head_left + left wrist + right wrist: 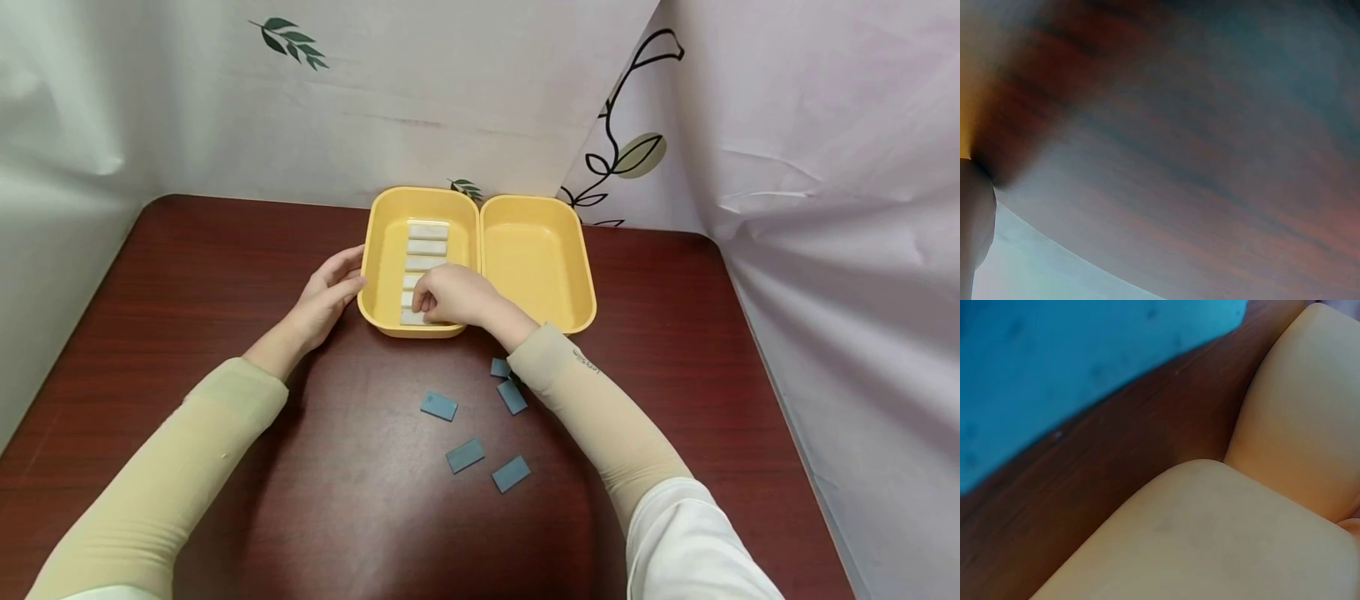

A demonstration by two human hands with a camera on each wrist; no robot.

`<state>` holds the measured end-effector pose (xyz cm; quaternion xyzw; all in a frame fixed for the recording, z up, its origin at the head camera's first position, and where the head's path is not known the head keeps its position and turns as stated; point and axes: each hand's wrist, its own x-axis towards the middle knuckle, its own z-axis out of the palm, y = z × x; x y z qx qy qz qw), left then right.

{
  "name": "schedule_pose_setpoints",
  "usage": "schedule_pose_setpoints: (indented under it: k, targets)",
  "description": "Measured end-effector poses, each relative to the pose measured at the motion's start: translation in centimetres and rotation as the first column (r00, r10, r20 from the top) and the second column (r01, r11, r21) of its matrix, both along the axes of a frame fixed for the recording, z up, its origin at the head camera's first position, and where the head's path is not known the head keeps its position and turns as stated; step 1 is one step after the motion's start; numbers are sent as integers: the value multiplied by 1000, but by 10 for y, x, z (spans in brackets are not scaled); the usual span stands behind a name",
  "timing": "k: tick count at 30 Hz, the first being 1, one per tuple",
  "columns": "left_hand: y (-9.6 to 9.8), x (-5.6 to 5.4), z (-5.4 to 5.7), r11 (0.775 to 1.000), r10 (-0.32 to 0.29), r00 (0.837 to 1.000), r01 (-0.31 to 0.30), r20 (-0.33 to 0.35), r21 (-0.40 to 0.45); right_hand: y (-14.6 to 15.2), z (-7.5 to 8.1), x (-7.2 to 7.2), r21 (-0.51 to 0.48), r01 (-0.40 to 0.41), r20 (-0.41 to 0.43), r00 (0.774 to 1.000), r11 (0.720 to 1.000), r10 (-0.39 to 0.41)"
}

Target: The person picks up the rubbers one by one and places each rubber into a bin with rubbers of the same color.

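A yellow two-part box (537, 275) stands open at the back of the table. In its left compartment lies a column of flat white tiles (427, 247). My right hand (457, 293) reaches into that compartment with curled fingers and pinches the nearest white tile (411, 317), partly hidden under it. At the box's left wall my left hand (321, 302) rests with fairly straight fingers touching the outside. A fingertip (975, 219) and a sliver of yellow appear at the edge of the blurred left wrist view. A large blue surface (1085, 369) fills part of the right wrist view.
Several blue-grey tiles (438, 406) lie scattered on the dark red wooden table (337, 483), some close under the right forearm. The box's right compartment holds nothing visible. Pale printed sheets (450, 100) hang behind and at both sides of the table.
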<state>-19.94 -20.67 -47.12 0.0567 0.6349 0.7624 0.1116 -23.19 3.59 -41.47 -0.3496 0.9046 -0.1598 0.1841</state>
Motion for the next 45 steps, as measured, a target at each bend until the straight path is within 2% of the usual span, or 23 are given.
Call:
schedule_pose_setpoints:
  k: [14,20,26,32,45]
  targets:
    - [0,1,1,1000,-1,1000,1,7,-9,0,-1,0,11,-9,-10,1000,1000,9]
    - [1,2,2,1000,1,1000,-1,12,-11,1,-1,-1,-14,-10,0,1000,1000,10]
    - [1,2,2,1000,7,1000,-7,2,9,4,1,-2,-123,-14,21,1000,992,16]
    - [1,2,1,1000,3,1000,-3,3,12,12,7,-1,-255,9,9,1000,967,-7]
    - [1,3,4,1000,11,1000,-11,19,-1,56,30,0,-381,98,-2,994,919,-107]
